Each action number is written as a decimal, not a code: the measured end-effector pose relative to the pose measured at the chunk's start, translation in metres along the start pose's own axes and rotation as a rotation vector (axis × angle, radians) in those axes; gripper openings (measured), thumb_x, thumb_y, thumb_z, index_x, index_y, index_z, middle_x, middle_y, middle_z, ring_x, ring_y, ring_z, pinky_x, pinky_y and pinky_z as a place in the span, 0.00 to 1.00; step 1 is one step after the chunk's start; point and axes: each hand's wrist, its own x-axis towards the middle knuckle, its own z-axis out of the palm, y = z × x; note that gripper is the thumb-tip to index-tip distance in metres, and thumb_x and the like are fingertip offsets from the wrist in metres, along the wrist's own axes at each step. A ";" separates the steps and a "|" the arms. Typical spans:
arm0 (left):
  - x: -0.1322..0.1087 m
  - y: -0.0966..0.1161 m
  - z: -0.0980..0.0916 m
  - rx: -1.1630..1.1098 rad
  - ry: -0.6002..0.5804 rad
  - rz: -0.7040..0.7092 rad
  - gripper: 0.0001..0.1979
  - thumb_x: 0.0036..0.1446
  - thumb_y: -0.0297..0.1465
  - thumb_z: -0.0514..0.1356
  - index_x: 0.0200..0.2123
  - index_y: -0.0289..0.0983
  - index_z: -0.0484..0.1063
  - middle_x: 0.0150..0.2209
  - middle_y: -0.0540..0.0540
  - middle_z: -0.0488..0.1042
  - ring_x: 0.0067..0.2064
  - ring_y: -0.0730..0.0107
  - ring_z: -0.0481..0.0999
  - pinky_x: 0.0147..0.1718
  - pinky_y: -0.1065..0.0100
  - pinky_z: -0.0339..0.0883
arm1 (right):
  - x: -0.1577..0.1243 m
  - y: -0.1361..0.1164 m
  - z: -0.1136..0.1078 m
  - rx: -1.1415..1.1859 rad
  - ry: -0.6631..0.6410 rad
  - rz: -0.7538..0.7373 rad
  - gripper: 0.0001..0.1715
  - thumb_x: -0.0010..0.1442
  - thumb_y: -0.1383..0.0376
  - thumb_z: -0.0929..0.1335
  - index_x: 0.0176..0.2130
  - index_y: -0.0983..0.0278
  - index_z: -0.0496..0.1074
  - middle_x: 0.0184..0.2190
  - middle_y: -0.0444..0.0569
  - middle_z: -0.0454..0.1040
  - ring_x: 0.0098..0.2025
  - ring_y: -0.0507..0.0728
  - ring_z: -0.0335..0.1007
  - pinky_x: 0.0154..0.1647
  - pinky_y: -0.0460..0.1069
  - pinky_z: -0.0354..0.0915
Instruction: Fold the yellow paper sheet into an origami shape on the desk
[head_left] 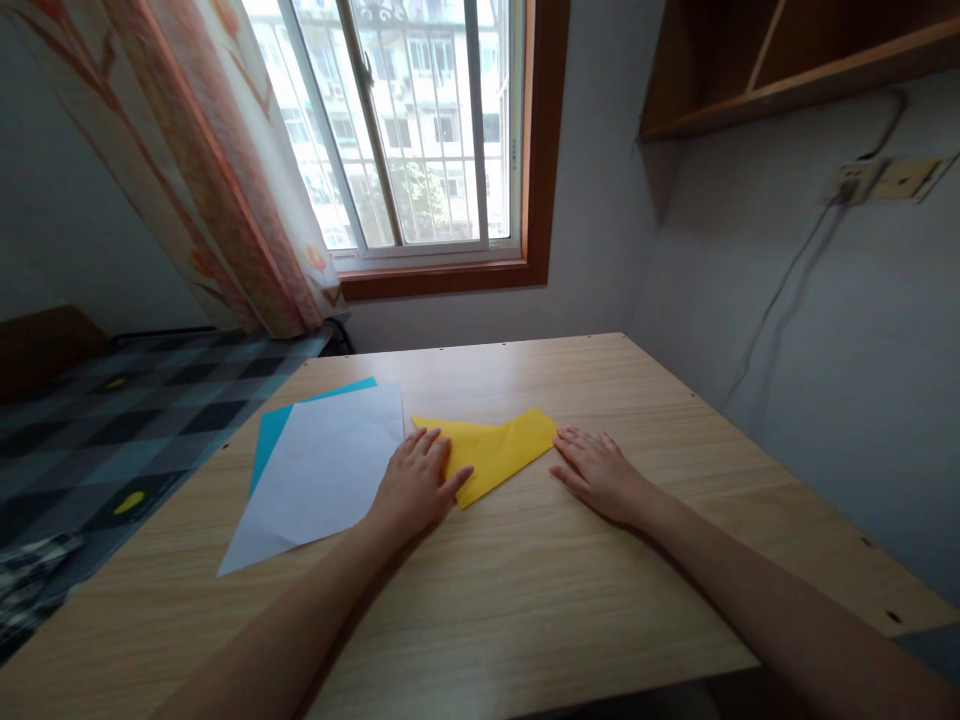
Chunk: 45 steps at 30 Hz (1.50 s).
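Note:
A folded yellow paper (499, 447) lies on the wooden desk (525, 580), near its middle. My left hand (417, 484) rests flat with fingers stretched out, its fingertips on the yellow paper's left end and its palm partly over a white sheet (322, 470). My right hand (600, 472) lies flat on the desk just right of the yellow paper, fingers spread, touching or nearly touching its right corner. A blue sheet (271, 430) peeks out from under the white one.
A window (420, 130) with a patterned curtain (225, 180) stands behind the desk. A bed with a checkered cover (112, 420) is to the left. A wall with a socket and cable (855, 185) and a wooden shelf (787, 60) bounds the right.

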 end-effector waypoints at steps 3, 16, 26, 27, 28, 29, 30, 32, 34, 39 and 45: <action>-0.003 0.004 0.005 -0.011 -0.023 0.010 0.33 0.58 0.55 0.51 0.51 0.33 0.70 0.60 0.35 0.67 0.63 0.49 0.60 0.61 0.50 0.53 | 0.002 0.004 -0.001 -0.008 0.009 -0.013 0.31 0.67 0.52 0.57 0.62 0.65 0.62 0.65 0.57 0.57 0.68 0.63 0.47 0.66 0.66 0.41; -0.006 0.007 0.006 -0.110 -0.069 -0.012 0.38 0.56 0.51 0.55 0.61 0.30 0.59 0.60 0.34 0.65 0.63 0.49 0.62 0.61 0.52 0.54 | 0.004 0.010 0.001 -0.011 0.098 -0.034 0.30 0.64 0.55 0.61 0.62 0.64 0.61 0.64 0.56 0.60 0.66 0.62 0.50 0.66 0.63 0.44; -0.005 0.011 0.005 -0.233 -0.024 -0.034 0.38 0.53 0.45 0.61 0.63 0.36 0.55 0.58 0.37 0.64 0.60 0.49 0.63 0.59 0.51 0.57 | 0.004 0.010 -0.004 0.085 0.258 -0.145 0.17 0.61 0.64 0.65 0.48 0.64 0.75 0.53 0.56 0.72 0.56 0.61 0.64 0.59 0.57 0.58; -0.004 0.012 0.003 -0.247 -0.029 -0.042 0.39 0.52 0.44 0.62 0.63 0.36 0.55 0.58 0.37 0.64 0.59 0.49 0.64 0.59 0.51 0.58 | 0.003 0.010 -0.004 0.098 0.261 -0.152 0.15 0.61 0.64 0.66 0.46 0.64 0.76 0.51 0.55 0.72 0.54 0.61 0.65 0.58 0.57 0.60; -0.004 0.014 0.001 -0.262 -0.035 -0.050 0.39 0.52 0.43 0.62 0.64 0.36 0.54 0.58 0.37 0.63 0.59 0.49 0.65 0.58 0.52 0.59 | 0.003 0.010 -0.005 0.106 0.261 -0.159 0.15 0.60 0.65 0.66 0.45 0.64 0.77 0.50 0.55 0.73 0.53 0.61 0.66 0.57 0.57 0.60; -0.005 0.015 -0.001 -0.277 -0.039 -0.058 0.39 0.52 0.43 0.62 0.64 0.36 0.54 0.57 0.38 0.62 0.58 0.50 0.65 0.58 0.52 0.60 | 0.003 0.009 -0.005 0.110 0.260 -0.166 0.14 0.60 0.65 0.66 0.44 0.63 0.77 0.50 0.55 0.74 0.52 0.61 0.67 0.56 0.57 0.61; -0.005 0.017 -0.002 -0.293 -0.042 -0.065 0.39 0.52 0.42 0.63 0.64 0.37 0.54 0.57 0.38 0.62 0.57 0.50 0.66 0.57 0.52 0.61 | 0.003 0.009 -0.005 0.111 0.259 -0.174 0.13 0.60 0.66 0.66 0.43 0.63 0.78 0.49 0.54 0.74 0.52 0.61 0.67 0.55 0.57 0.61; -0.005 0.019 -0.005 -0.325 -0.035 -0.073 0.39 0.51 0.40 0.63 0.64 0.39 0.53 0.57 0.39 0.61 0.56 0.51 0.67 0.56 0.51 0.63 | 0.003 0.009 -0.005 0.113 0.248 -0.196 0.12 0.59 0.66 0.66 0.42 0.62 0.78 0.48 0.54 0.74 0.51 0.60 0.68 0.55 0.57 0.61; -0.006 0.021 -0.006 -0.358 -0.022 -0.070 0.39 0.51 0.37 0.63 0.64 0.41 0.52 0.57 0.40 0.59 0.55 0.52 0.68 0.55 0.51 0.64 | 0.003 0.010 -0.005 0.121 0.230 -0.219 0.13 0.60 0.66 0.66 0.43 0.62 0.78 0.48 0.54 0.74 0.51 0.60 0.67 0.55 0.56 0.61; -0.008 0.023 -0.006 -0.411 0.031 -0.037 0.41 0.51 0.30 0.62 0.66 0.45 0.48 0.59 0.42 0.55 0.55 0.54 0.69 0.54 0.52 0.67 | 0.003 0.012 -0.002 0.122 0.181 -0.242 0.17 0.62 0.63 0.65 0.49 0.63 0.75 0.52 0.56 0.71 0.55 0.61 0.64 0.57 0.58 0.59; -0.010 0.027 -0.008 -0.423 0.102 0.072 0.42 0.52 0.21 0.56 0.67 0.45 0.42 0.60 0.40 0.55 0.54 0.58 0.70 0.51 0.56 0.71 | 0.003 0.009 -0.002 0.117 0.178 -0.229 0.18 0.63 0.61 0.65 0.50 0.62 0.75 0.54 0.56 0.70 0.58 0.63 0.60 0.59 0.60 0.56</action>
